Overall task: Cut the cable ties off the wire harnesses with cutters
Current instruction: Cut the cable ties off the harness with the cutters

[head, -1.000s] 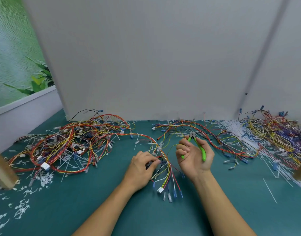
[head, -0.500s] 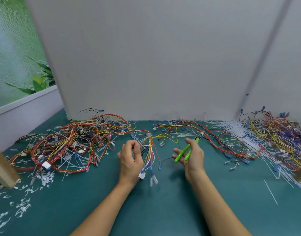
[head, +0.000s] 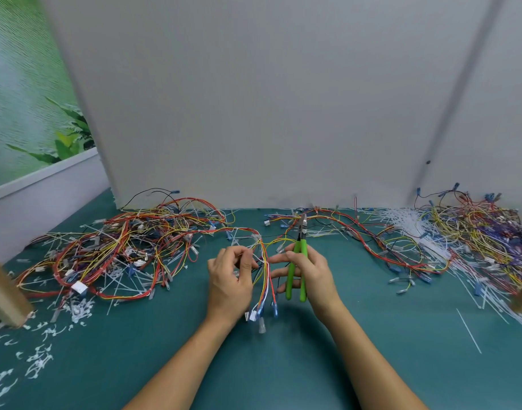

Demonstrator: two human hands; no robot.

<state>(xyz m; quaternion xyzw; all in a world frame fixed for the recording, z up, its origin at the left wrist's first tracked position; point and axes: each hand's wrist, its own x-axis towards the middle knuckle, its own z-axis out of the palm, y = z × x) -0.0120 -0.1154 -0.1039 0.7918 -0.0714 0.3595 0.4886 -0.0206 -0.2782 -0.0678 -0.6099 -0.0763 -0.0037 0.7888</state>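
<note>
The left hand (head: 230, 281) pinches the wire harness (head: 266, 279) above the green table (head: 165, 350); the right hand (head: 314, 276) grasps the cutters (head: 290, 279) (green handles, tip pointing up) just beside it.

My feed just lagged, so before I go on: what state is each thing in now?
Left hand: pinches the multicoloured wire harness.
Multicoloured wire harness: held up, connector ends hanging down.
Right hand: grips the green-handled cutters.
Green-handled cutters: upright, tip up, cutting nothing.
Tangled harness pile, left: lying on the table, white ties visible.
</note>
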